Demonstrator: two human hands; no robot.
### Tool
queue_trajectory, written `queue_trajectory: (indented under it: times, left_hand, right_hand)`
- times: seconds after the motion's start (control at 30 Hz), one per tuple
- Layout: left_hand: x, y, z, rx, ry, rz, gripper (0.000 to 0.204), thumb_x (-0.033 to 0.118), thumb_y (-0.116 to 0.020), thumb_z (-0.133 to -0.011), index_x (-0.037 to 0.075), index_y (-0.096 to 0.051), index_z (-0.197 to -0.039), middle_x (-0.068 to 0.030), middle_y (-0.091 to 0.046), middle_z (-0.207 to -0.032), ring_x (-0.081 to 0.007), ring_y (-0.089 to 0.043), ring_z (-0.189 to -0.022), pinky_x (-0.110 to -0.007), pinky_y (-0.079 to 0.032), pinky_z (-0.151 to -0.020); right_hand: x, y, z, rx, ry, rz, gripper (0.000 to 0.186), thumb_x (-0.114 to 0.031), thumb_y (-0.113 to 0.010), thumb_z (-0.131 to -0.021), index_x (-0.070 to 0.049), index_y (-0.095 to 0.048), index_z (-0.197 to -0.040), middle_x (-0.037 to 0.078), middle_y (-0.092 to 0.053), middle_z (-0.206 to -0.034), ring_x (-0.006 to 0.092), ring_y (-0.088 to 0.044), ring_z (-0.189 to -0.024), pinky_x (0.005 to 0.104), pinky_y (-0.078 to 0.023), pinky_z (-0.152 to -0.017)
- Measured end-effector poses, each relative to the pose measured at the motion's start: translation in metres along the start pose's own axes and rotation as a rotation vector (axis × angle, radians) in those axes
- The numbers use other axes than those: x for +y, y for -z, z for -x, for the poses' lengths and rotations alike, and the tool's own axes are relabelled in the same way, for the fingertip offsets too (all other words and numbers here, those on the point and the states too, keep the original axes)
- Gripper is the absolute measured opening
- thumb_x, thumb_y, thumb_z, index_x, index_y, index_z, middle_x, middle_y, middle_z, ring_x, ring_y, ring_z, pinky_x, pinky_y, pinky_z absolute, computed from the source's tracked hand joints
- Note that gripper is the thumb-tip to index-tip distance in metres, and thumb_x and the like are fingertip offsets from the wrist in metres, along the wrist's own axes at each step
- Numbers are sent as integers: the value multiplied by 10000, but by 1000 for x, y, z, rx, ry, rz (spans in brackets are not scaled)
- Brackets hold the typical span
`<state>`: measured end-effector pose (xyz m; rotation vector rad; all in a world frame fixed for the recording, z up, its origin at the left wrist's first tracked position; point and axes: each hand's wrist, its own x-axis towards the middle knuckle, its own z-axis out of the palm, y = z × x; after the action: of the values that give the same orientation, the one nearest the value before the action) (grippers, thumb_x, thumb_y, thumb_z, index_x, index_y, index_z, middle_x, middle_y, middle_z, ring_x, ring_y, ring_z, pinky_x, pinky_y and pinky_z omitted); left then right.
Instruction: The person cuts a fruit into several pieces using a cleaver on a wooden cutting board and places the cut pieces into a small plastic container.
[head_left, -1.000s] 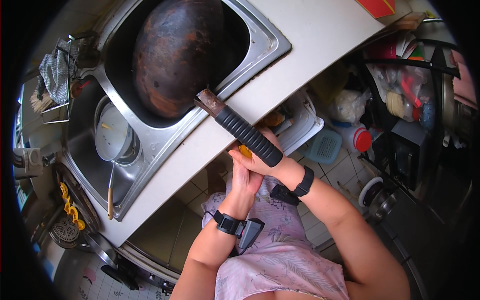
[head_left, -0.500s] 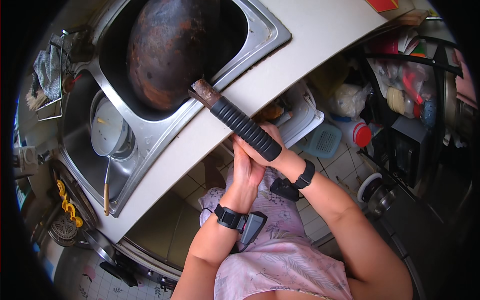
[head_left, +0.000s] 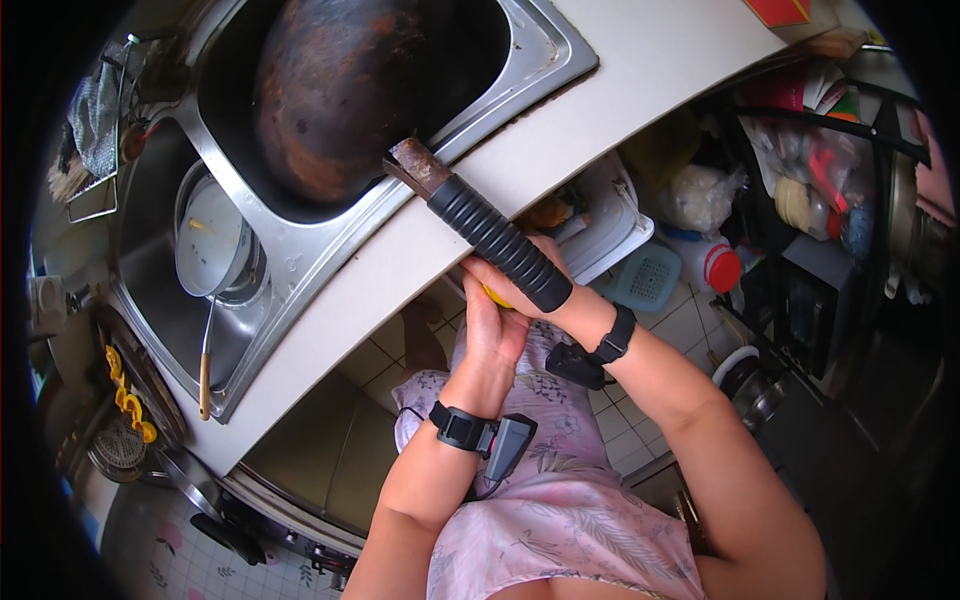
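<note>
A dark, rust-stained wok (head_left: 330,110) lies bottom up in the larger sink basin. Its black ribbed handle (head_left: 500,243) juts over the counter edge and partly covers my hands. Below that handle, my left hand (head_left: 492,328) and my right hand (head_left: 505,284) are pressed together. Between them shows a bit of a small yellow thing (head_left: 496,297); its kind is hidden by my fingers. Both hands are closed around it, and neither grips the wok handle.
The smaller basin holds a white pan (head_left: 215,245) with a wooden-tipped handle. A white counter (head_left: 340,290) runs along the sink (head_left: 330,235). Open plastic containers (head_left: 610,225), a blue-green basket (head_left: 643,278) and a red-lidded jar (head_left: 720,268) stand below at the right.
A bit of yellow now shows between my hands, which have parted slightly. The view has shifted a little, so the sink and handle sit slightly differently in it.
</note>
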<state>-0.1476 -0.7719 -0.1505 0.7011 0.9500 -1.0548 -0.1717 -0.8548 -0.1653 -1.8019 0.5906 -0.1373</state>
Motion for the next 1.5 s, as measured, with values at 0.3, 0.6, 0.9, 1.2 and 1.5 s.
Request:
queue_trajectory:
  times: [0.3, 0.6, 0.9, 1.2, 1.5]
  left_hand:
    - [0, -4, -4, -21, -66, -4, 470, 519, -382, -917, 89, -547, -1010, -44, -605, -962, -194, -592, -903, -388, -495, -814]
    - [4, -3, -4, 39, -61, -30, 472, 517, -366, -923, 88, -539, -1013, -45, -605, -979, -187, -600, -910, -377, -506, -811]
    - [11, 11, -14, -157, -33, -183, 442, 485, -331, -939, 109, -538, -1043, -19, -613, -959, -149, -600, -858, -332, -508, -714]
    - [12, 11, 2, -85, 68, -250, 479, 506, -326, -919, 101, -508, -1099, -43, -602, -993, -170, -590, -889, -327, -497, -736]
    - [23, 18, 6, -165, 24, -290, 529, 540, -369, -898, 81, -500, -1128, -81, -594, -1035, -204, -578, -920, -353, -494, -735]
  right_hand:
    - [4, 0, -3, 21, 121, 100, 236, -264, -688, -738, -68, -592, -648, 134, -570, -563, 320, -576, -513, 375, -467, -485]
    - [9, -7, -3, 51, 86, 89, 222, -258, -686, -739, -69, -594, -667, 135, -572, -571, 318, -581, -521, 362, -468, -482]
    - [24, 21, -12, -326, -227, -599, 146, -130, -636, -807, -22, -607, -899, 53, -616, -771, 107, -597, -737, 242, -500, -646]
    - [-30, 44, -25, -377, -523, -471, 144, -157, -518, -866, -52, -559, -778, -14, -539, -623, 49, -524, -559, 191, -430, -493]
    - [26, 47, -24, -171, -7, 250, 286, -244, -615, -763, -10, -606, -928, 171, -627, -858, 343, -600, -778, 366, -475, -709]
